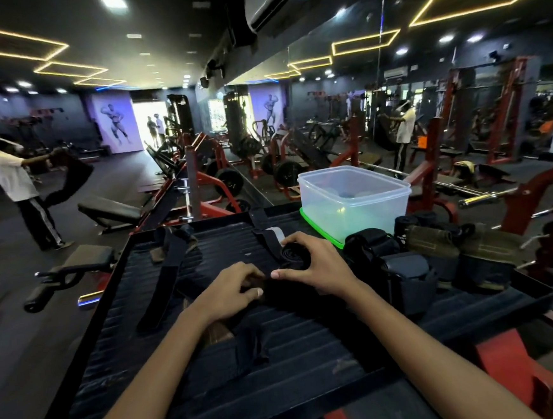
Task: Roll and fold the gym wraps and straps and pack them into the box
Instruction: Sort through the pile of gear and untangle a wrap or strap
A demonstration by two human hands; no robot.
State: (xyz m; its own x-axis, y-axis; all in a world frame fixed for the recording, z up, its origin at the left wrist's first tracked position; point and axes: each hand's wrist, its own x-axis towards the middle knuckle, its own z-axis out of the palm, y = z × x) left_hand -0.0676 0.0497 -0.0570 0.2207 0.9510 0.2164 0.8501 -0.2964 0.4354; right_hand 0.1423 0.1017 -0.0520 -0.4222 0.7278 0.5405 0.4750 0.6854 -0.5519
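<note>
From the head camera, a black ribbed platform point(278, 334) with a raised rim was seen in a dim, mirrored gym full of red-framed machines. A half-rolled black fabric wrap point(294, 257) lay at its middle, gripped by the curled fingers of the right hand point(316, 265); the left hand point(231, 289) pinched the dark cloth beside it. A translucent plastic box point(354, 200) stood behind, near bundled straps point(437, 249).

From my remote seat I saw two bare forearms, no sleeves reaching the elbows, left hand point(233, 290) and right hand point(316, 265) ungloved, wrists free of watch or band (fingernails short, pale-tipped), no rings showing
</note>
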